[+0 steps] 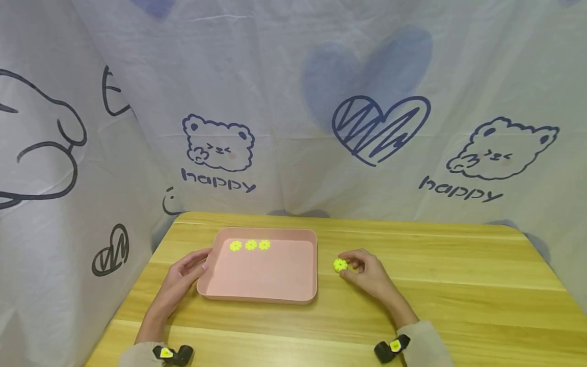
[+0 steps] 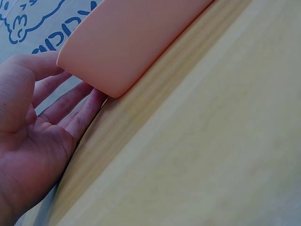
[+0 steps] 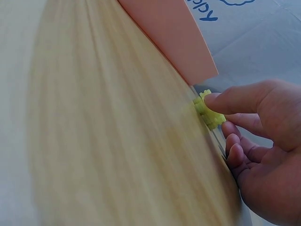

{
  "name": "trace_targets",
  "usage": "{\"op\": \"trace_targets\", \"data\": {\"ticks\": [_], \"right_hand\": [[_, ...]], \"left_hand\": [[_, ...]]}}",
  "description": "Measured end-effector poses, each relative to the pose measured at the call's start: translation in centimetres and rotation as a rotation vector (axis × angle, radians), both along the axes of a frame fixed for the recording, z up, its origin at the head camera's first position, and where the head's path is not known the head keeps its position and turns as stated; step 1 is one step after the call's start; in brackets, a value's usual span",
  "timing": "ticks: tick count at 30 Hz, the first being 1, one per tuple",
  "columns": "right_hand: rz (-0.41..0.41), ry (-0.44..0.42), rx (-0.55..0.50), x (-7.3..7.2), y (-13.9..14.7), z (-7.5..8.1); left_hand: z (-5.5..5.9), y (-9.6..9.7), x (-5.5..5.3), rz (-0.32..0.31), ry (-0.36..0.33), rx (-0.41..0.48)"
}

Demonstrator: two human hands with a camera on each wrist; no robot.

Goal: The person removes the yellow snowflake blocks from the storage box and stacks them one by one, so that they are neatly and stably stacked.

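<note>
A pale pink rectangular tray (image 1: 257, 275) lies on the table, with three yellow snowflake building discs (image 1: 250, 245) in a row along its far side. At the tray's left rim is my left hand (image 1: 183, 275), its thumb and fairly straight fingers touching the rim and outer wall. In the left wrist view those fingers (image 2: 82, 110) reach behind the tray's corner. Right of the tray, my right hand (image 1: 367, 275) pinches a yellow snowflake disc (image 1: 340, 265) between thumb and fingertips, close over the table. From the right wrist view, the held yellow piece (image 3: 209, 110) looks thick and layered.
The wooden table (image 1: 458, 285) extends to both sides and toward me. Behind it hangs a pale printed curtain (image 1: 293, 163) with bears and hearts; another side of it runs along the left. Each sleeved wrist carries a small black camera (image 1: 392, 348).
</note>
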State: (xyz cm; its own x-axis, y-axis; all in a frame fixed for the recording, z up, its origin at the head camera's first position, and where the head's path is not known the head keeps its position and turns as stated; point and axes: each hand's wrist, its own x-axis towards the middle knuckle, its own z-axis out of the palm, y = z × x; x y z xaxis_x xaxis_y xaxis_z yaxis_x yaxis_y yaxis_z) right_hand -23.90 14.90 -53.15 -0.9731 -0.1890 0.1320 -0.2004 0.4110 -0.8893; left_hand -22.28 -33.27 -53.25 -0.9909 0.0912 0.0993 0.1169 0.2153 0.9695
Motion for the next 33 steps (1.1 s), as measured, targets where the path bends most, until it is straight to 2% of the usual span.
{"op": "trace_targets", "data": {"ticks": [20,25,33], "right_hand": [[0.027,0.003,0.001,-0.2,0.2,0.1],[0.022,-0.012,-0.047,-0.3,0.8,-0.1],[-0.019,0.025,-0.062,0.1,0.6,1.0]], "left_hand": [[0.2,-0.1,0.2,-0.008,0.023,0.015],[0.0,0.0,0.0,-0.021,0.021,0.028],[-0.1,0.0,0.0,-0.007,0.005,0.013]]}}
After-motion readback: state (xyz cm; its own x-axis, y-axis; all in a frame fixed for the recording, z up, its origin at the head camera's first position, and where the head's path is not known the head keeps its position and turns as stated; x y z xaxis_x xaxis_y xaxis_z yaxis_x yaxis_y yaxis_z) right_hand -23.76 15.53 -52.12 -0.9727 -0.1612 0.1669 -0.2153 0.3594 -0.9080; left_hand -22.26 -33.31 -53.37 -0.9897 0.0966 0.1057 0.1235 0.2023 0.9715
